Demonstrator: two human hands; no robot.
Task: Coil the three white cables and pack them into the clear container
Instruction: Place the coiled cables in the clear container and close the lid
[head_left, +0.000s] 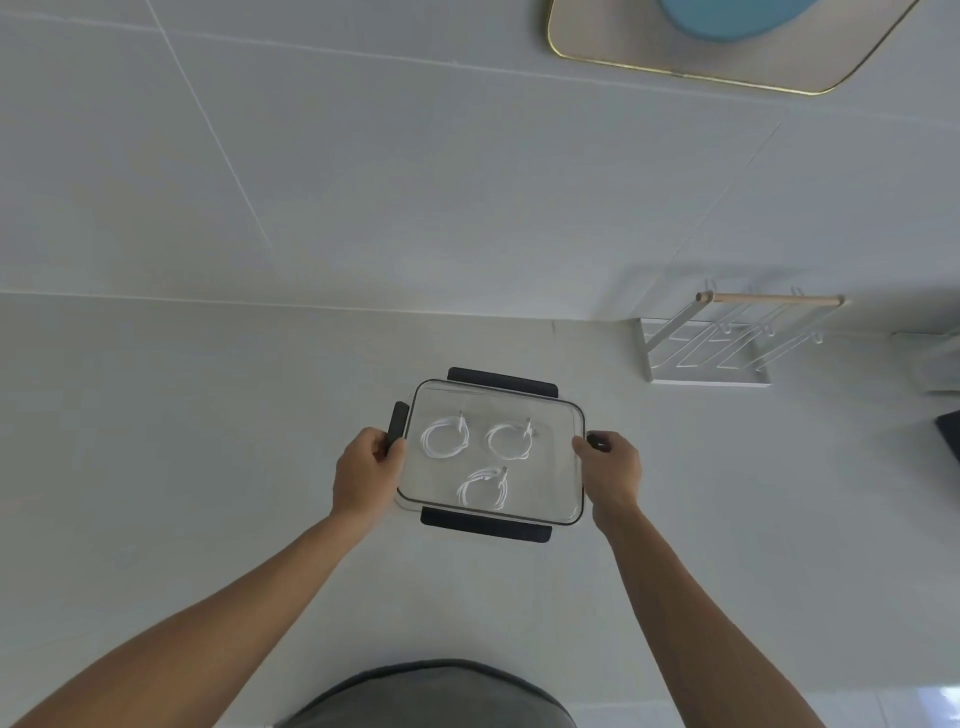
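Pale countertop (208, 467) against tiled wall (363, 182)

The clear container (566, 415) sits mid-surface (208, 441), and it is boxed in at its two short sides: the left hand (366, 475) grips the dark clip on its left edge, the right hand (610, 470) the clip on its right. Dark flaps stick out from its far and near long sides. Far left of the container the surface lies bare and wide. To its right and farther back a white wire rack (711, 343) with a wooden bar stands against the wall, with open surface between rack and container.
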